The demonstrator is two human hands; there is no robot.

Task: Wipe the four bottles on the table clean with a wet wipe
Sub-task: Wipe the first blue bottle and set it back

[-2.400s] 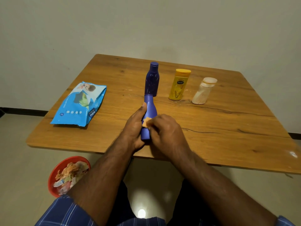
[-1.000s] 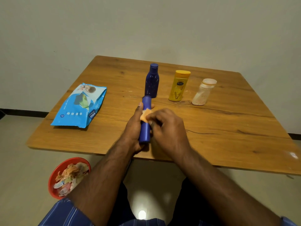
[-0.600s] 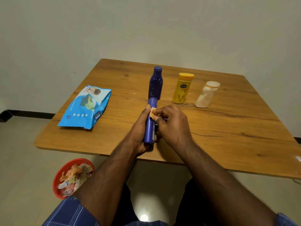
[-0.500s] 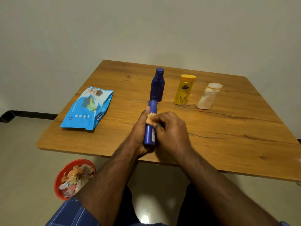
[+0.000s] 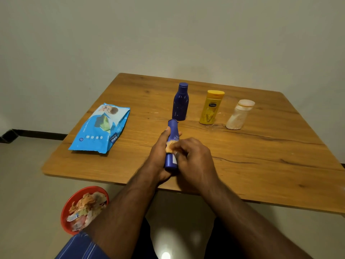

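Blue and slim, the held bottle (image 5: 171,146) is the landmark in the single head view: it lies tilted low over the near part of the wooden table (image 5: 261,161), long axis running away from the person, cap end pointing toward the far edge and base toward the person. The left hand (image 5: 158,157) is wrapped around its lower body from the left, thumb along the side. The right hand (image 5: 194,161) is closed from the right, fingertips pinching a small orange-stained wet wipe (image 5: 169,146) against the bottle's middle. Just beyond its cap stands an upright dark blue bottle (image 5: 180,101); farther right of that stand a yellow bottle (image 5: 211,107) and a whitish bottle (image 5: 239,114). Well left lies a blue wipes pack (image 5: 101,128), flat. Below the table edge, left of the left forearm, a red bin (image 5: 84,208) holds used wipes.
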